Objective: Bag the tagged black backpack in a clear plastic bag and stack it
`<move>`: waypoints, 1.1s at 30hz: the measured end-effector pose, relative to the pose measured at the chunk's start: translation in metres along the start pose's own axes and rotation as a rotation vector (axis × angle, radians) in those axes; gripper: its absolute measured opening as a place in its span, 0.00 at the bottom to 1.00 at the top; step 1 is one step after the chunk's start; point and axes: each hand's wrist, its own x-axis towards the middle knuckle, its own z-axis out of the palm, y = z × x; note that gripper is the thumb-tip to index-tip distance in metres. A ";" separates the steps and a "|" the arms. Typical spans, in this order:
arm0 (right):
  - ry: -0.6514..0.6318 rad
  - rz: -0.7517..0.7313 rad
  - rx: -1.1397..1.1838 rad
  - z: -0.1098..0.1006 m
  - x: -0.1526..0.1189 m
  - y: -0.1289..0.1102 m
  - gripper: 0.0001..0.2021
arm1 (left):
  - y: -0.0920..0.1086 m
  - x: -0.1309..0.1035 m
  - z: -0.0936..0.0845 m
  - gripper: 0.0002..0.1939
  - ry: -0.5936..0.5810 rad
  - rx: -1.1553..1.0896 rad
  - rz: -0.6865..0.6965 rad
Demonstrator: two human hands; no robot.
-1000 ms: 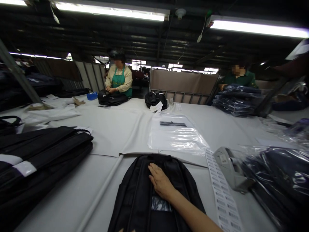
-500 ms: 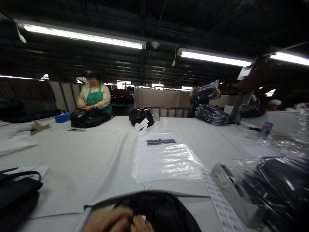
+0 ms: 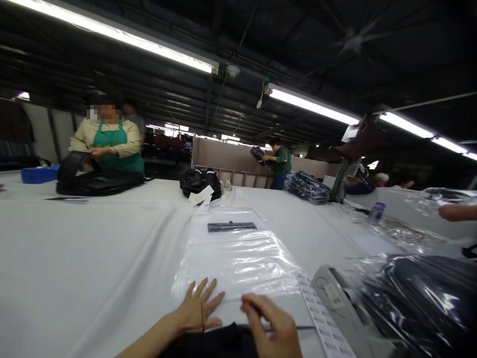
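My left hand [image 3: 198, 309] lies spread at the near edge of a clear plastic bag [image 3: 238, 258], its fingers apart. To its right, my right hand [image 3: 270, 323] is raised with thumb and fingertips pressed together; whether anything is between them is too small to make out. Below both hands is a black fabric item [image 3: 219, 342], mostly cut off by the bottom edge. A dark striped rectangle [image 3: 231, 226] shows on the far part of the plastic.
A label strip [image 3: 324, 315] and a grey device [image 3: 343, 303] lie right, beside bagged dark items [image 3: 421, 293]. Another person's hand [image 3: 457, 212] reaches in at far right. Across the table, a person in a green apron [image 3: 115, 141] handles a black bag [image 3: 100, 181].
My left hand has moved forward and opened flat at the plastic. My right hand has risen to the right. The black item sits lower in view, and another person's hand has appeared at right.
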 end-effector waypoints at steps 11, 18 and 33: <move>-0.307 0.181 -0.152 0.038 -0.020 0.109 0.10 | 0.001 -0.038 -0.023 0.20 0.166 0.021 0.003; -0.352 -0.035 -0.347 0.028 -0.025 0.096 0.18 | 0.021 -0.069 -0.017 0.25 0.086 -0.076 -0.166; -0.505 0.358 0.164 0.003 -0.037 0.029 0.07 | 0.046 -0.108 -0.014 0.32 0.059 -0.057 -0.011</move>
